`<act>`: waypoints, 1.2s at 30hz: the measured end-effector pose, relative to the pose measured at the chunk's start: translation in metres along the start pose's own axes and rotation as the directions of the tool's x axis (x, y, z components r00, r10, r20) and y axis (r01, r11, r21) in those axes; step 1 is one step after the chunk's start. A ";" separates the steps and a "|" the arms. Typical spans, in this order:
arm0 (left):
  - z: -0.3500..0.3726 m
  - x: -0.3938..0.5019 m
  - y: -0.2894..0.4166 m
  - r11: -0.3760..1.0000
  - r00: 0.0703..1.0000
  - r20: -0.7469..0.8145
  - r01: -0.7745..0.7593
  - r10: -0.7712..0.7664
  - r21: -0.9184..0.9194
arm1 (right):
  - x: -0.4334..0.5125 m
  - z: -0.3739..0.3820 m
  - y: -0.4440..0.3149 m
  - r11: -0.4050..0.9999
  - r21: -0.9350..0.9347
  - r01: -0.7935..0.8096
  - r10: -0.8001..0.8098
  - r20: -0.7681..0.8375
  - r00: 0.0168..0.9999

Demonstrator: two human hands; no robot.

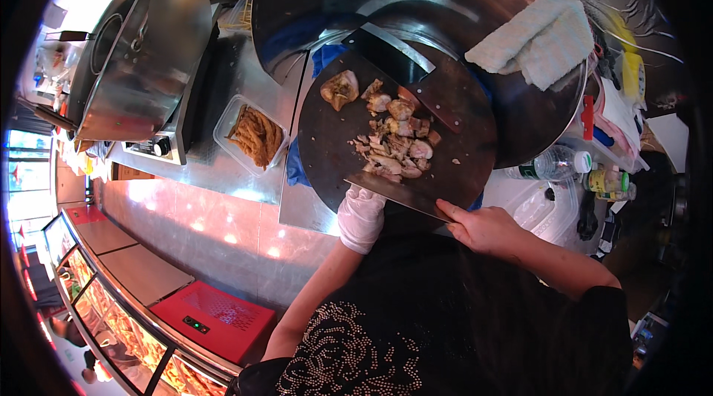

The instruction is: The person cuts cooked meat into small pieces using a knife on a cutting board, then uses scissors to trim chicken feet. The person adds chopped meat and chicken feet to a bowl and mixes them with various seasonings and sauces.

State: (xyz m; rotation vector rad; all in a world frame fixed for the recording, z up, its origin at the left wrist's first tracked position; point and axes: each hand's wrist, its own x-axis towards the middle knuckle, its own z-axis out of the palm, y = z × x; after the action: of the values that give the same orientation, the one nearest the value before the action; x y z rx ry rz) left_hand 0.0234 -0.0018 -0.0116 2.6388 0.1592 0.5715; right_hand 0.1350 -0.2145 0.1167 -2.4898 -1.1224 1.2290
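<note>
My right hand grips a cleaver, its blade slanting across the near edge of a round, dark chopping board. At the blade's left end, my left hand wears a white disposable glove; its fingers are curled close to the blade and partly hidden by it. Chopped cooked meat lies in a pile just beyond the blade. Farther back on the board are larger chunks and a separate uncut piece of meat. A second cleaver rests on the board's far side, its riveted handle pointing right.
Behind the board rises a large steel basin with a towel over its rim. Left are a plastic tub of chicken feet and a big steel pot on a cooker. Plastic bottles stand at right.
</note>
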 end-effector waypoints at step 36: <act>-0.007 0.000 0.000 0.994 0.998 0.061 0.018 -0.011 -0.111 | 0.077 0.017 -0.021 0.974 0.033 0.226 -0.207 -0.287 0.935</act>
State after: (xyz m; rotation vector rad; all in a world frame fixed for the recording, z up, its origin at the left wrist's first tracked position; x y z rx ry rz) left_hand 0.0206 0.0009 -0.0057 2.5407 0.1241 0.4815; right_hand 0.1408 -0.1502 0.0664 -2.3228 -1.2170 0.8079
